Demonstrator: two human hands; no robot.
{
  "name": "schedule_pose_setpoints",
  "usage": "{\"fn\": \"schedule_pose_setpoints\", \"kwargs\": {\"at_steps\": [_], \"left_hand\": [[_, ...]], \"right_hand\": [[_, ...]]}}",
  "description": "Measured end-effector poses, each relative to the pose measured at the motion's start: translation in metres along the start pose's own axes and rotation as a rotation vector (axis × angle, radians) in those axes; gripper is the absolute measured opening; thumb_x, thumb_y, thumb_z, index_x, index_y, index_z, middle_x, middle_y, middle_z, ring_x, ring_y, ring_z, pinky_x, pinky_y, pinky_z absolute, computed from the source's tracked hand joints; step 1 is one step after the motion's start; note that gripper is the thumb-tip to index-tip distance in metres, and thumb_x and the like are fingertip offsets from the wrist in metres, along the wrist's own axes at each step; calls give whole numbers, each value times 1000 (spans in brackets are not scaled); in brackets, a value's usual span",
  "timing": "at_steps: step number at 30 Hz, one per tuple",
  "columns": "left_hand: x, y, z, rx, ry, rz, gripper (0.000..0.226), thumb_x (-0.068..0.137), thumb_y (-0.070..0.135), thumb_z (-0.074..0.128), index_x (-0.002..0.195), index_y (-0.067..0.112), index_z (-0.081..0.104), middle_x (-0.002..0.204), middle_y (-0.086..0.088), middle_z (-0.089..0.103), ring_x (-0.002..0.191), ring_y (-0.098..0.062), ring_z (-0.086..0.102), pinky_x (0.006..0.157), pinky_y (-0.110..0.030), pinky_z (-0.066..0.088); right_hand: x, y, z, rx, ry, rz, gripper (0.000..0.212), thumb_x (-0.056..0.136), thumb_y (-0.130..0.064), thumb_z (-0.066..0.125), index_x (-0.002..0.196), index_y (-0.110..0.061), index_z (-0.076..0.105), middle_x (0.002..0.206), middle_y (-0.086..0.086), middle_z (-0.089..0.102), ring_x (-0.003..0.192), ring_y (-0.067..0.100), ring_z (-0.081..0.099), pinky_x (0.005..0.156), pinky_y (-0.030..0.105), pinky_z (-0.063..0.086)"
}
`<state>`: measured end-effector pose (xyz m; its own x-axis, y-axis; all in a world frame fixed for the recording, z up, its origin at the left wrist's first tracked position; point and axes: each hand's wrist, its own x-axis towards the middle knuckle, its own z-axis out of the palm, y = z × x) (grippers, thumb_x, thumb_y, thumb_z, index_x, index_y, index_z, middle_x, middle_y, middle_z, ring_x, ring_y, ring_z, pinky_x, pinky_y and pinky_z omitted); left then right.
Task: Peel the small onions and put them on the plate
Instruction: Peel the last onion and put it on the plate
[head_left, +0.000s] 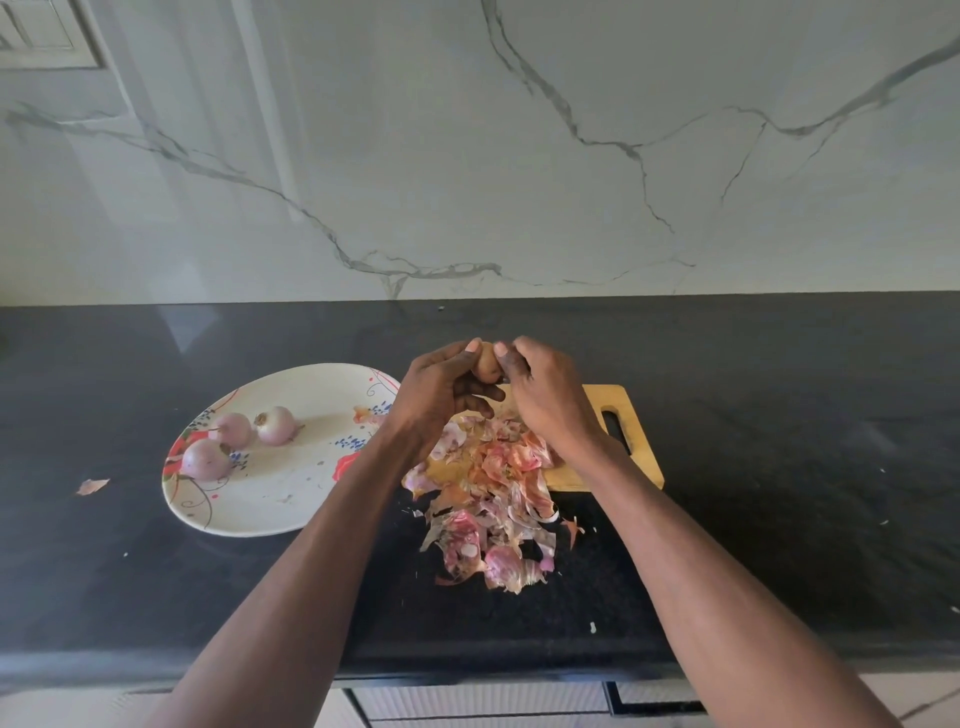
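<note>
Both my hands hold one small brown-skinned onion (487, 364) above the far end of a wooden cutting board (613, 402). My left hand (444, 392) cups it from the left with curled fingers, and my right hand (540, 389) pinches it from the right. Most of the onion is hidden between my fingers. A white oval plate (291, 499) with a floral print lies to the left. Three peeled pinkish onions rest on its left part: one (232, 429), a second (276, 425) and a third (205, 460).
A heap of pink and orange onion peels (488, 499) covers the board's near end and spills onto the black countertop (779, 415). One loose peel (92, 486) lies left of the plate. A marble wall rises behind the counter, whose front edge is near me.
</note>
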<state>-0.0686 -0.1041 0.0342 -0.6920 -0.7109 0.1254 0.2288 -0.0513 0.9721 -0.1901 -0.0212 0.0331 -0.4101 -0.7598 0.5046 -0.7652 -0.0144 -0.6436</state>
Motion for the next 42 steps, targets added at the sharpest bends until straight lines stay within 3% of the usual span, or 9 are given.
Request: {"fn": "schedule_pose_setpoints", "kwargs": {"at_steps": [4, 7, 12, 16, 19, 24, 29, 37, 42], "left_hand": [[0, 2, -1, -63, -30, 4, 26, 106, 11, 45, 106, -8, 63, 89, -21, 65, 72, -29, 66, 59, -31, 55], [-1, 3, -1, -99, -19, -7, 25, 106, 10, 45, 104, -9, 61, 86, -21, 64, 70, -27, 65, 60, -31, 55], [-2, 4, 1, -105, 4, -28, 26, 105, 11, 49, 95, -9, 64, 81, -21, 64, 64, -24, 63, 57, -29, 56], [-3, 5, 1, -165, 36, -47, 29, 104, 14, 50, 95, -9, 64, 81, -21, 66, 64, -24, 64, 58, -28, 56], [-1, 10, -2, -307, 66, -67, 27, 104, 15, 50, 101, -9, 62, 87, -26, 68, 68, -28, 67, 63, -28, 59], [-4, 15, -3, -366, 60, -96, 27, 104, 19, 50, 107, -6, 60, 91, -24, 69, 75, -28, 70, 65, -29, 61], [-5, 17, -8, -318, 79, -129, 32, 104, 26, 50, 107, -3, 63, 90, -23, 70, 70, -24, 68, 54, -26, 56], [-7, 17, -7, -316, 23, -193, 30, 103, 23, 50, 109, -3, 64, 94, -23, 71, 72, -25, 70, 57, -26, 57], [-7, 16, -4, -279, 27, -212, 31, 102, 28, 54, 110, 0, 65, 91, -20, 72, 77, -26, 72, 60, -27, 60]], "right_hand": [[2, -9, -2, 344, -25, 233, 32, 107, -27, 47, 78, -16, 55, 66, -6, 48, 57, 6, 44, 51, 19, 34], [1, -11, -3, 747, -57, 416, 33, 105, -19, 51, 72, -14, 51, 59, -4, 39, 45, 7, 34, 42, 21, 25], [2, -11, -1, 1062, -64, 648, 34, 99, -11, 56, 66, -13, 50, 55, -2, 39, 42, 9, 31, 40, 21, 20], [1, -11, -4, 1289, -75, 737, 30, 98, -7, 53, 68, -11, 50, 53, -1, 44, 41, 9, 37, 38, 20, 26], [6, -9, -15, 1522, -68, 674, 30, 100, -4, 47, 71, -11, 48, 57, 1, 46, 45, 10, 40, 40, 19, 32], [5, -1, -11, 710, -40, 557, 24, 95, -9, 64, 71, -6, 59, 57, 6, 56, 47, 18, 50, 42, 25, 34], [4, 1, -10, 382, -193, 502, 11, 84, -2, 74, 89, -12, 75, 84, 2, 72, 75, 14, 63, 60, 24, 45], [2, -4, -13, 376, 33, 182, 22, 88, -18, 76, 110, -13, 76, 100, -5, 74, 91, 3, 68, 79, 15, 52], [0, -4, -5, 310, 72, 89, 31, 87, -21, 77, 116, -9, 74, 111, 4, 75, 101, 12, 69, 91, 29, 56]]}}
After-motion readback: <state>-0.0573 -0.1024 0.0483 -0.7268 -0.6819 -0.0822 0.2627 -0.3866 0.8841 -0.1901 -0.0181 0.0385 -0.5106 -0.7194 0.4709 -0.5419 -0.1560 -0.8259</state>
